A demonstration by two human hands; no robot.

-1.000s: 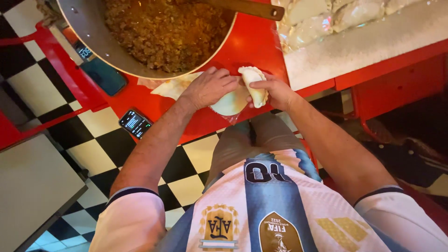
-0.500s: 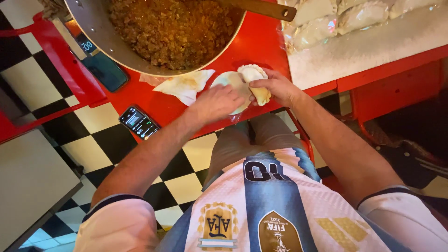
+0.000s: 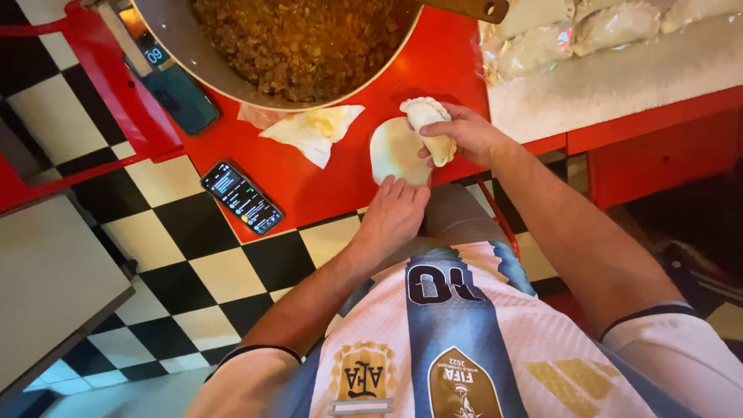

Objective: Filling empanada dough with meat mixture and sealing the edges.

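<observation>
My right hand (image 3: 468,133) holds a folded, crimped empanada (image 3: 430,124) just above the red table (image 3: 325,182). Beside it lies a stack of round dough discs (image 3: 393,149), and the fingertips of my left hand (image 3: 393,213) rest on the near edge of the top disc. A large metal pan of cooked minced filling (image 3: 306,42) sits at the far side of the table, a wooden handle (image 3: 472,8) sticking out of it.
A crumpled wrapper or paper (image 3: 313,130) lies near the pan. A lit phone (image 3: 241,197) lies at the table's front corner; another device (image 3: 174,89) lies left of the pan. Finished empanadas (image 3: 542,35) rest on a white floured surface (image 3: 642,70). Checkered floor below.
My right hand lifted the folded empanada off the dough stack. My left hand drew back from the top of the dough to the stack's near edge.
</observation>
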